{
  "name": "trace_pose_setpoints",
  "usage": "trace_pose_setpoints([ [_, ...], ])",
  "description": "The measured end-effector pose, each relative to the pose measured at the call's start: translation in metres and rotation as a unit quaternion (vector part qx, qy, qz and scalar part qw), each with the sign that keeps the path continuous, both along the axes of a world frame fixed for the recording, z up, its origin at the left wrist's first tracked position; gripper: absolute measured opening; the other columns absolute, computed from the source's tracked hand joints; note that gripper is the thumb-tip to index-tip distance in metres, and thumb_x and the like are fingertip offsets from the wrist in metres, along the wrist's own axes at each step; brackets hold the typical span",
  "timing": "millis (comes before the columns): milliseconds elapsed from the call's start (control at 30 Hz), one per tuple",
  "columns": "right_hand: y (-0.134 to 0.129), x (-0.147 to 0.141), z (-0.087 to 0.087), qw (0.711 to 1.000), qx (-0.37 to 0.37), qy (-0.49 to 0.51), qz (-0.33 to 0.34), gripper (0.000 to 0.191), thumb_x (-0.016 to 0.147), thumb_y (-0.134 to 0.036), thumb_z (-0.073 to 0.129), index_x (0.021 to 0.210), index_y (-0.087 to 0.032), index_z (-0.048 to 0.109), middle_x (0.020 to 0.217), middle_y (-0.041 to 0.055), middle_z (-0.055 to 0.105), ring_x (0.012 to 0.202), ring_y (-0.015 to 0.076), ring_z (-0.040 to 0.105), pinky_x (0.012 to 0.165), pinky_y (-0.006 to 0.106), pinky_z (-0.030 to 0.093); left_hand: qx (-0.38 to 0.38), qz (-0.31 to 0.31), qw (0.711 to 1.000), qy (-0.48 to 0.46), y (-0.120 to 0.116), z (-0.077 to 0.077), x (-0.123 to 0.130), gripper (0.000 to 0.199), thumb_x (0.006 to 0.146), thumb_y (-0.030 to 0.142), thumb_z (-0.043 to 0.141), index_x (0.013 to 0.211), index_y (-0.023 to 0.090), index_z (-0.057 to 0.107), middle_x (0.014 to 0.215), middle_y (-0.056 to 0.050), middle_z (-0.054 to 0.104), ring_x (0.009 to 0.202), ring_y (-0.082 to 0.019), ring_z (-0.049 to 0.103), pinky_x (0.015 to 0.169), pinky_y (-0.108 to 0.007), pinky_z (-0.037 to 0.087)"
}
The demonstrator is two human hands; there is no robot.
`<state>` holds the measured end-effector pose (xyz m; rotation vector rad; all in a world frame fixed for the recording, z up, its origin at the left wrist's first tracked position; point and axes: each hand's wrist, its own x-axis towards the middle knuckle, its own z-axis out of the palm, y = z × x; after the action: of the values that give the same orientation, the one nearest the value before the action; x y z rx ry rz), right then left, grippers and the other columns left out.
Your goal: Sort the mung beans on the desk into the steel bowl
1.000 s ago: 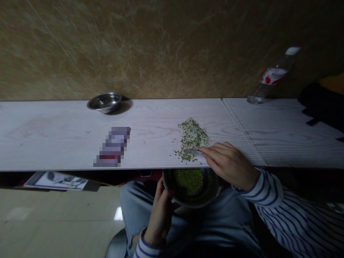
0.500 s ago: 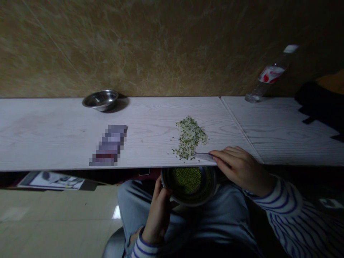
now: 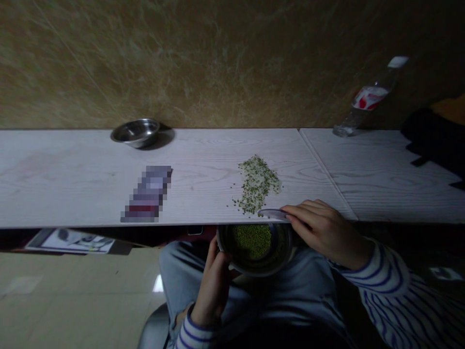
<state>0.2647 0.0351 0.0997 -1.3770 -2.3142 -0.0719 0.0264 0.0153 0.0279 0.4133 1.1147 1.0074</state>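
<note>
My left hand point(image 3: 214, 278) grips the left rim of a metal bowl point(image 3: 285, 259), held above my lap just under the table's front edge. Many green mung beans point(image 3: 252, 241) lie in the bowl. My right hand point(image 3: 325, 230) pinches a thin, pale implement with a rounded tip point(image 3: 272, 213); whether it is a spoon or a flat scraper I cannot tell. Its tip touches or hovers by the near edge of a spread-out heap of green beans and white rice-like grains point(image 3: 257, 182) on the white table point(image 3: 203, 184).
Against the wall stands a second metal bowl point(image 3: 136, 133) at the left. A pixelated flat object point(image 3: 147, 194) lies in front of it. A clear plastic bottle point(image 3: 368, 99) and dark cloth-like items point(image 3: 425, 135) are at the right. My knees are beneath the table edge.
The implement's tip has shifted slightly left and toward the table edge in my right hand. My left hand keeps the bowl in place; the view has tipped slightly.
</note>
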Motion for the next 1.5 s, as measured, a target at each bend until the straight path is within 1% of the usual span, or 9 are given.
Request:
trace_pose_setpoints([
  [133,0.0,-0.002,0.001,1.0,-0.003,0.004,0.005,0.021,0.091,-0.013,0.052,0.107,-0.012,0.065,0.087,0.0079,0.072,0.078,0.0198,0.065,0.072,0.035,0.05,0.003,-0.007,1.0,-0.009,0.0,0.002,0.002,0.059,0.071,0.021,0.059,0.129,0.025,0.052,0.119,-0.006,0.062,0.096,-0.023,0.058,0.06,-0.026,0.049],
  [267,0.0,-0.002,0.002,1.0,-0.002,0.006,0.011,0.02,0.091,-0.013,0.052,0.106,-0.012,0.066,0.086,0.0083,0.072,0.077,0.0201,0.065,0.071,0.035,0.05,-0.002,0.006,1.0,-0.005,0.0,0.003,0.004,0.06,0.068,0.022,0.061,0.128,0.025,0.054,0.116,-0.005,0.064,0.096,-0.023,0.059,0.059,-0.025,0.05],
  [467,-0.001,-0.002,0.002,1.0,-0.009,0.01,0.006,0.021,0.09,-0.012,0.053,0.107,-0.012,0.066,0.087,0.0086,0.073,0.077,0.0202,0.065,0.071,0.035,0.05,-0.006,0.001,1.0,0.001,0.002,0.003,0.002,0.062,0.069,0.022,0.062,0.13,0.025,0.052,0.116,-0.006,0.064,0.091,-0.023,0.06,0.049,-0.021,0.044],
  [600,0.001,-0.006,0.002,1.0,-0.013,0.013,0.015,0.021,0.09,-0.012,0.053,0.107,-0.013,0.066,0.087,0.0079,0.073,0.077,0.0195,0.065,0.072,0.035,0.05,-0.004,-0.003,1.0,-0.002,0.0,0.005,0.003,0.061,0.07,0.021,0.061,0.13,0.025,0.052,0.119,-0.006,0.063,0.095,-0.023,0.06,0.051,-0.021,0.043],
  [800,0.003,-0.012,0.005,0.999,-0.015,0.019,0.023,0.021,0.091,-0.013,0.052,0.106,-0.013,0.066,0.086,0.008,0.073,0.078,0.0194,0.065,0.071,0.035,0.051,-0.004,0.001,1.0,0.0,0.0,0.008,0.003,0.059,0.069,0.021,0.063,0.127,0.025,0.054,0.113,-0.005,0.064,0.09,-0.022,0.061,0.051,-0.022,0.044],
  [1067,0.003,-0.001,0.002,1.0,-0.021,0.011,0.007,0.023,0.092,-0.015,0.05,0.109,-0.015,0.066,0.09,0.0086,0.074,0.08,0.0199,0.066,0.073,0.035,0.053,-0.002,-0.004,1.0,0.005,0.003,0.007,0.001,0.057,0.072,0.023,0.06,0.128,0.025,0.052,0.113,-0.005,0.063,0.095,-0.023,0.059,0.055,-0.024,0.046],
  [1300,0.004,-0.016,0.004,0.999,-0.03,0.017,0.025,0.022,0.092,-0.014,0.051,0.107,-0.013,0.066,0.088,0.0087,0.073,0.079,0.0199,0.066,0.073,0.035,0.052,0.013,-0.011,1.0,-0.003,0.001,0.008,0.002,0.059,0.072,0.023,0.06,0.13,0.024,0.05,0.122,-0.006,0.06,0.099,-0.024,0.057,0.053,-0.023,0.045],
  [1400,0.004,-0.018,0.004,0.999,-0.029,0.022,0.03,0.022,0.092,-0.014,0.051,0.108,-0.013,0.065,0.089,0.0082,0.073,0.08,0.0197,0.066,0.075,0.036,0.052,0.005,-0.005,1.0,0.001,0.001,0.008,0.0,0.06,0.071,0.022,0.06,0.131,0.025,0.051,0.119,-0.006,0.061,0.096,-0.023,0.058,0.05,-0.022,0.042],
  [1500,0.004,-0.014,0.003,0.999,-0.022,0.024,0.019,0.022,0.092,-0.014,0.05,0.11,-0.014,0.065,0.09,0.0087,0.074,0.081,0.0197,0.066,0.074,0.035,0.053,-0.001,-0.002,1.0,0.005,0.002,0.009,-0.001,0.061,0.071,0.021,0.059,0.131,0.025,0.05,0.118,-0.006,0.062,0.096,-0.023,0.058,0.051,-0.022,0.043],
])
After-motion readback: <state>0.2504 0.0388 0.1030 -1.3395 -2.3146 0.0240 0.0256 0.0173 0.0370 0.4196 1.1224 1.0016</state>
